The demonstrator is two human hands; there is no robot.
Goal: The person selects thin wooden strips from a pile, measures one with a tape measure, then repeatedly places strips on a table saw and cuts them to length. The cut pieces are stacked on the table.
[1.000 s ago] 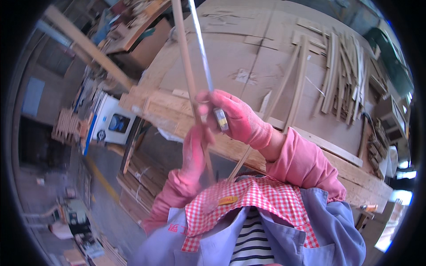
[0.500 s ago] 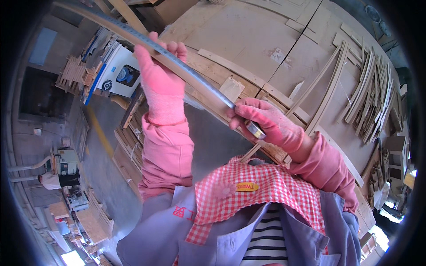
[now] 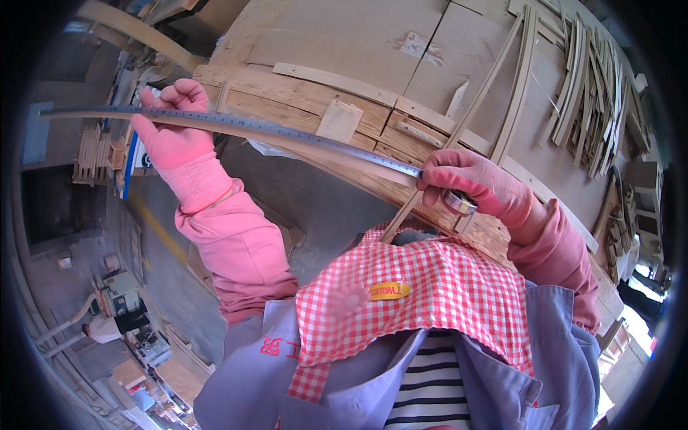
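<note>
tape and wooden strip swung flatter across gloved hands

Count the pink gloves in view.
2: the left glove, at the wood strip and tape blade; the right glove, holding the tape case. Any on the distant worker would be too small to tell.

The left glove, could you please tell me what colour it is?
The left glove is pink; it shows best in the head view.
</note>
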